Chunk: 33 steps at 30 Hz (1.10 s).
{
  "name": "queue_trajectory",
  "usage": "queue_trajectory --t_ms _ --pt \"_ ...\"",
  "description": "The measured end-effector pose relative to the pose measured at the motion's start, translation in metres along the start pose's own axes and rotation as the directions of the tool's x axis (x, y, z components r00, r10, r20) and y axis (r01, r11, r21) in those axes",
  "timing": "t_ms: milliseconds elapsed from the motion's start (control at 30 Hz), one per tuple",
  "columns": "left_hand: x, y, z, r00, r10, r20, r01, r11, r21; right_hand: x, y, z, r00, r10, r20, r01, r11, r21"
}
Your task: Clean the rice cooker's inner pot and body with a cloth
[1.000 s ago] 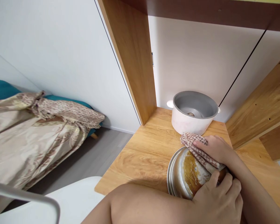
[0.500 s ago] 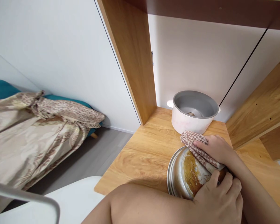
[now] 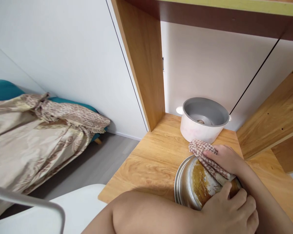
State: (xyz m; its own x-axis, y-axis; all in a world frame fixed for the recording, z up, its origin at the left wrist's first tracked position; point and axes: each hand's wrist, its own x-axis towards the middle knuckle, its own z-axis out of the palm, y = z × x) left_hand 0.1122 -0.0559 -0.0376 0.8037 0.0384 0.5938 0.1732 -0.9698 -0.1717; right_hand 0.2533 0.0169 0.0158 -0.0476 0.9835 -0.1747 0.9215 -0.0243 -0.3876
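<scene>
A dented-looking metal pot (image 3: 200, 183) with brown burnt stains lies tilted on the wooden desk, its ringed rim towards the left. My left hand (image 3: 230, 209) reaches in from the left and grips the pot's near right side with bent fingers. Pressed against its far upper side is a brown-and-white checked cloth (image 3: 205, 154), which my right hand (image 3: 226, 159) holds, thumb on top. Part of the pot is hidden behind my hands and left arm. Just beyond the cloth stands a white round pot (image 3: 197, 130) with a grey inside and small side handles.
Wooden side panels (image 3: 146, 65) and a shelf (image 3: 224, 18) frame the desk (image 3: 136, 165). A white chair (image 3: 88, 198) is at the desk's left edge. Farther left, a patterned cover lies over a teal sofa (image 3: 3, 89) by the white wall.
The view has shifted slightly, so the desk things sit a little lower. My left hand has slid slightly right and down on the metal pot; the cloth stays against it.
</scene>
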Motion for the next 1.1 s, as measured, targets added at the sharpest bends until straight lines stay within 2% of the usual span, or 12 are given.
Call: queue_trajectory --t_ms 133,200,333,567,800,1000,1100 --pt "-0.005 -0.009 -0.007 0.99 0.128 0.065 -0.127 0.992 -0.027 0.0 -0.002 0.001 1.0 0.018 -0.015 -0.018 1.0 -0.023" --pt "-0.008 -0.012 -0.008 0.986 0.158 0.058 -0.157 0.987 -0.024 -0.001 -0.002 0.001 1.0 0.014 -0.024 -0.015 0.999 -0.037" --pt "-0.008 -0.009 0.001 0.99 0.138 0.007 -0.138 0.99 -0.01 -0.002 -0.001 0.001 0.999 -0.024 -0.028 0.023 1.0 -0.01" --pt "-0.007 0.001 0.011 0.997 0.072 -0.012 -0.072 0.997 -0.013 0.0 0.006 -0.001 0.987 -0.149 0.062 0.132 0.967 0.219" --pt "-0.007 0.003 0.013 0.999 0.04 -0.034 -0.04 0.999 -0.015 -0.002 0.002 0.001 1.0 0.021 -0.012 -0.021 0.999 -0.035" --pt "-0.004 0.004 0.012 1.0 0.012 -0.003 -0.012 0.999 -0.03 -0.002 0.003 0.0 0.99 -0.135 0.04 0.129 0.984 0.121" --pt "-0.003 0.004 0.01 1.0 0.0 -0.003 0.0 0.999 -0.038 -0.002 0.003 -0.001 0.995 -0.094 0.027 0.092 0.992 0.081"
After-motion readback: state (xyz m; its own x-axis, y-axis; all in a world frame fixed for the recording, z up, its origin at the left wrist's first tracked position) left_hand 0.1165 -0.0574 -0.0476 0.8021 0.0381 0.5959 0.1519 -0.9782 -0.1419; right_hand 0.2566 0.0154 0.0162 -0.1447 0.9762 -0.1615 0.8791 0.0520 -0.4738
